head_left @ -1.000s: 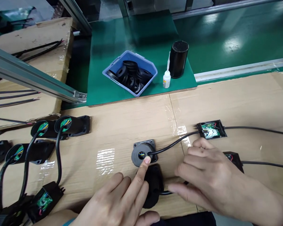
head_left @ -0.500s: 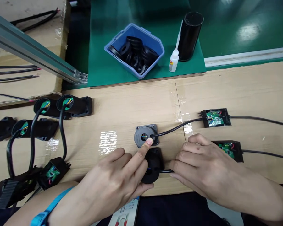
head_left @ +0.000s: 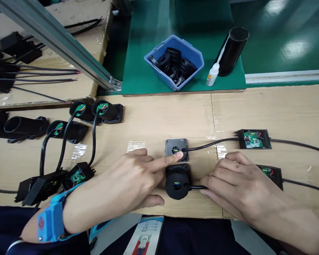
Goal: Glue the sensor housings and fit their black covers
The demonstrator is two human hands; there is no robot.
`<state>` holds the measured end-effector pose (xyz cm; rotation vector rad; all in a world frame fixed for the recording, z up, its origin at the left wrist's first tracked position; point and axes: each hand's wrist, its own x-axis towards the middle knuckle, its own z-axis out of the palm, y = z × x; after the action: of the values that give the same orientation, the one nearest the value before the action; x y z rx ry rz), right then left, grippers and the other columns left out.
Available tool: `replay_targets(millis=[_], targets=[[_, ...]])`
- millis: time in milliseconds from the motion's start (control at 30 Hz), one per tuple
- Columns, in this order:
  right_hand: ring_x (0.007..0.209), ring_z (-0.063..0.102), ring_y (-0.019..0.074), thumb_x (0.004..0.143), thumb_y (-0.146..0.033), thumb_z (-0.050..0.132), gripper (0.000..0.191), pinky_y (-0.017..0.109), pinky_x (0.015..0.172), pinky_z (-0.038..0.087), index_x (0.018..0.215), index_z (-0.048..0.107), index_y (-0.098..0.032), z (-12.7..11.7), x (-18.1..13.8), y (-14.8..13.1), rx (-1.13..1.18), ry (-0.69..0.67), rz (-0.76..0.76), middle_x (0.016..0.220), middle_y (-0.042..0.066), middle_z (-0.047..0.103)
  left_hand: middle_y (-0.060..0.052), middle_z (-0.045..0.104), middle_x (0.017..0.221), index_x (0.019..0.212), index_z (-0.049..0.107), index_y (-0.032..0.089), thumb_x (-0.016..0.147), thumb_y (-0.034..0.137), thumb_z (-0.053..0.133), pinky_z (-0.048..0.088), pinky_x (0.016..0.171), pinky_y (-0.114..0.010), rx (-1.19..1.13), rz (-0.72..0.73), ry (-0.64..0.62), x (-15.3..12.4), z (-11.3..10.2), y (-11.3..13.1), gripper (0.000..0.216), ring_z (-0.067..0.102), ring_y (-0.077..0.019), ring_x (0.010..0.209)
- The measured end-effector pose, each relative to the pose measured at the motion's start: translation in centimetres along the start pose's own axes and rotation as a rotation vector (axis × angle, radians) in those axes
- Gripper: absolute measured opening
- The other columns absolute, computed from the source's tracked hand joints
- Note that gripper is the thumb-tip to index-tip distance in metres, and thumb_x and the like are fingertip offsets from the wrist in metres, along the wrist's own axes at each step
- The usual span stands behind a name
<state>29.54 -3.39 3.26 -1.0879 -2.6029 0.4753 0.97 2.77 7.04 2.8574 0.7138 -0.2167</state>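
My left hand (head_left: 140, 173) stretches its index finger onto the grey-black disc cap of the upper square-flanged housing (head_left: 170, 146), beside the cable entry. Its thumb stands apart, and nothing is in the hand. Just below is a second black tubular housing (head_left: 177, 191) with a round cap, coloured wires showing in its central hole. My right hand (head_left: 234, 187) pinches the black cable (head_left: 196, 187) that comes out of this lower cap. Another black cable (head_left: 212, 143) runs from the upper cap to an open black box with a green circuit board (head_left: 255, 139).
A second circuit-board box (head_left: 275, 175) lies partly behind my right hand. Several wired black tubes (head_left: 110, 113) and boxes stand at left. A blue bin (head_left: 159, 72) of black rings, a small white bottle (head_left: 212, 75) and a black cylinder (head_left: 232, 53) sit behind. A metal post (head_left: 69, 44) slants at upper left.
The view has shifted left. My left thumb and lower fingers have come away from the lower housing, while the index finger stays on the upper cap. My right hand keeps its pinch.
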Motion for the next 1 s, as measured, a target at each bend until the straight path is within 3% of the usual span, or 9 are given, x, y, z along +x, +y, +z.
replay_targets(millis=[67,200,367,500,633,833,1000], targets=[[0.078,0.053,0.0167,0.105,-0.023,0.052,0.018,0.039,0.087,0.034,0.09,0.062,-0.021,-0.1,0.0,-0.1,0.015,-0.011,0.003,0.077,-0.003,0.057,-0.006,0.049,0.158,0.101,0.079,0.021,0.077,0.055,0.084,0.05,0.074,-0.04,0.082,0.049,-0.041,0.1,-0.1,0.6,0.042,0.069,-0.0213,0.075],[0.08,0.054,0.0161,0.104,-0.023,0.054,0.014,0.039,0.092,0.034,0.096,0.065,-0.022,-0.4,0.0,-0.2,0.045,0.005,-0.001,0.08,-0.002,0.06,-0.005,0.05,0.157,0.087,0.081,0.02,0.07,0.057,0.088,0.05,0.064,-0.038,0.159,0.03,-0.074,0.2,-0.4,1.6,0.042,0.067,-0.0198,0.068],[0.083,0.058,0.0164,0.105,-0.021,0.054,0.013,0.038,0.091,0.035,0.103,0.067,-0.021,-0.8,0.3,-0.5,0.06,0.026,0.02,0.083,-0.001,0.065,-0.007,0.049,0.158,0.103,0.081,0.021,0.078,0.055,0.08,0.045,0.052,-0.037,0.182,-0.016,-0.131,-0.1,-0.3,2.2,0.042,0.06,-0.0148,0.057],[0.081,0.06,0.0167,0.105,-0.024,0.053,0.016,0.037,0.089,0.04,0.1,0.068,-0.022,-1.2,0.6,-0.7,0.031,0.022,0.004,0.081,0.0,0.066,-0.008,0.048,0.159,0.107,0.08,0.023,0.082,0.05,0.078,0.04,0.047,-0.035,0.148,-0.028,-0.104,-0.3,0.0,2.6,0.037,0.059,-0.0132,0.057],[0.079,0.061,0.0169,0.104,-0.025,0.053,0.017,0.035,0.085,0.043,0.098,0.068,-0.022,-1.3,0.8,-0.7,0.003,0.027,0.0,0.079,0.001,0.066,-0.011,0.058,0.151,0.117,0.077,0.02,0.083,0.041,0.077,0.038,0.045,-0.037,0.164,-0.037,-0.066,-0.5,0.1,2.8,0.04,0.058,-0.0156,0.058],[0.079,0.062,0.017,0.103,-0.024,0.056,0.013,0.035,0.085,0.044,0.101,0.069,-0.023,-1.1,0.7,-0.5,0.004,0.019,-0.022,0.082,0.001,0.067,-0.005,0.053,0.155,0.091,0.081,0.024,0.083,0.033,0.076,0.034,0.044,-0.037,0.154,-0.008,-0.02,-0.6,0.1,2.9,0.014,0.057,-0.0134,0.054],[0.08,0.061,0.0166,0.102,-0.021,0.058,0.011,0.036,0.084,0.043,0.105,0.068,-0.021,-1.6,0.9,-0.6,0.058,-0.014,0.013,0.083,0.001,0.067,-0.012,0.068,0.138,0.119,0.075,0.018,0.081,0.024,0.073,0.038,0.047,-0.035,0.09,-0.046,0.004,-0.9,0.6,2.6,0.038,0.057,-0.0143,0.054]])
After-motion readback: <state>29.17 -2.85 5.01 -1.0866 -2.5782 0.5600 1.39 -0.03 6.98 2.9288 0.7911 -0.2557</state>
